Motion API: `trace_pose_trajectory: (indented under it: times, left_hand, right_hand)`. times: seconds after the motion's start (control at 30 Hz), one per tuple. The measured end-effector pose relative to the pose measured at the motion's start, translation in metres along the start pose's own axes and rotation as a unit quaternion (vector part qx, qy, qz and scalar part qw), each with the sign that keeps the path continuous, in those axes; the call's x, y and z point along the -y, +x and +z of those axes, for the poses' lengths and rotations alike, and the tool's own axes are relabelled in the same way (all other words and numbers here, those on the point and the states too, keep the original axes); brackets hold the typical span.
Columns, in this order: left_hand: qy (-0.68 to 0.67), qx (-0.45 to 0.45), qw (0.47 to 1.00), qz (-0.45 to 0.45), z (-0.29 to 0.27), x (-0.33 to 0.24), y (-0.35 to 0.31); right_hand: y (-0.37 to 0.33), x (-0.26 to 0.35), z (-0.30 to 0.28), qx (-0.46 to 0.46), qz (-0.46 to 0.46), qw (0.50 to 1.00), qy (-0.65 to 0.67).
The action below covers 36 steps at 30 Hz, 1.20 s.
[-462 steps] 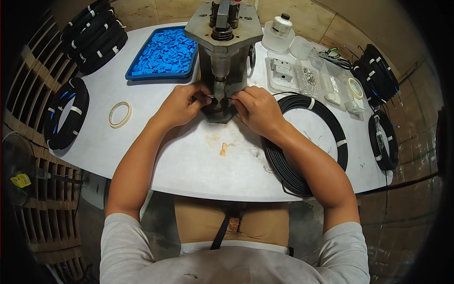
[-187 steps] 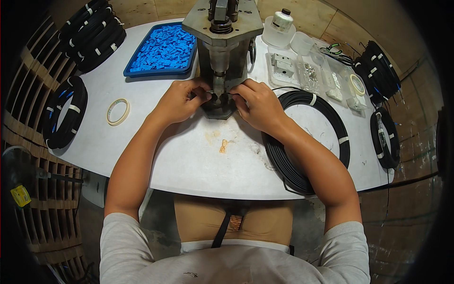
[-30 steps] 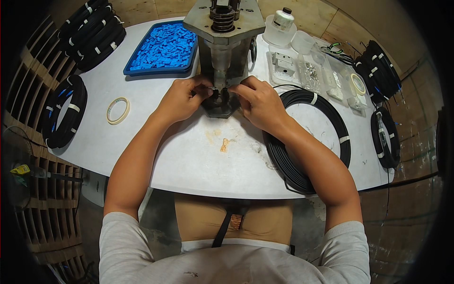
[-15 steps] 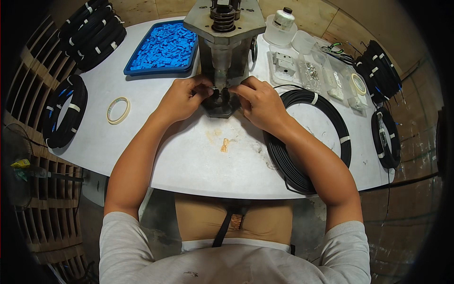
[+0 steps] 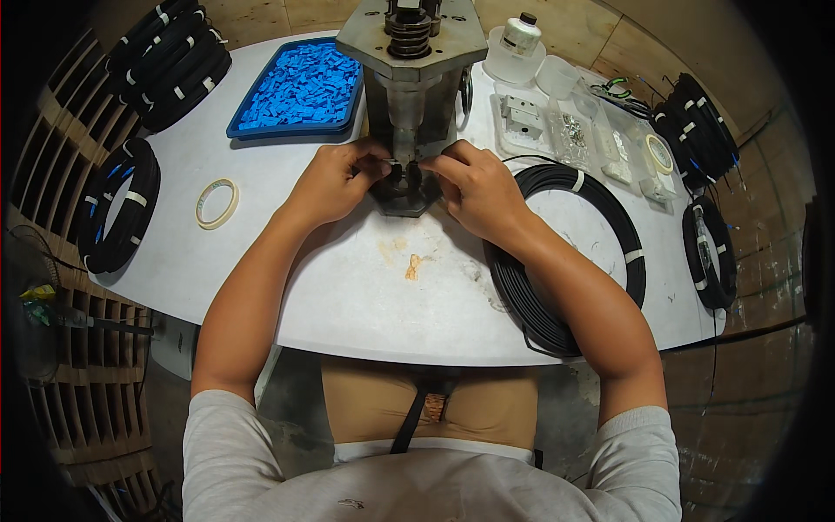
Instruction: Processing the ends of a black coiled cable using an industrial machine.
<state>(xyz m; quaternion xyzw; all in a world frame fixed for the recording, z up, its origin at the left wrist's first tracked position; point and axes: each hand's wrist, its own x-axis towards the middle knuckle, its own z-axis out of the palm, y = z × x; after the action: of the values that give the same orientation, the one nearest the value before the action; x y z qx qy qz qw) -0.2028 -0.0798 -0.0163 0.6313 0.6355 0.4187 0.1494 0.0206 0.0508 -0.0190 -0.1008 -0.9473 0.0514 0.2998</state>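
Note:
A metal bench press with a coil spring on top stands at the table's far middle. My left hand is at the left of its working gap, thumb and forefinger pinched on something too small to make out. On the other side my right hand is closed, fingertips at the gap. A black cable runs from the coil behind my right hand and appears held in its fingers; its end is hidden. My right forearm passes over this coil, which is bound with white tape.
Left of the press lies a blue tray of small blue parts. A tape roll and a cable coil lie on the left. Clear boxes of small parts, a white bottle and more coils stand right.

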Motion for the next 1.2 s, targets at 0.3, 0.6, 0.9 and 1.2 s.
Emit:
trace_pose_trajectory:
  times: [0.3, 0.6, 0.9, 1.2]
  left_hand:
    - [0.004, 0.002, 1.000, -0.006, 0.0004, -0.0014, 0.0002]
    - [0.002, 0.005, 1.000, -0.002, -0.0005, 0.0007, 0.0002]
    - [0.003, 0.002, 1.000, -0.003, 0.0000, 0.0007, 0.0000]
    - [0.005, -0.001, 1.000, 0.001, 0.0000, 0.0019, -0.0007]
  right_hand:
    - [-0.0007, -0.0007, 0.0007, -0.001, -0.001, 1.000, -0.003]
    - [-0.0003, 0.0007, -0.0006, 0.008, 0.005, 1.000, -0.003]
    - [0.0009, 0.0015, 0.0006, -0.018, 0.000, 1.000, 0.001]
    - [0.0010, 0.0019, -0.0004, -0.011, 0.006, 1.000, 0.008]
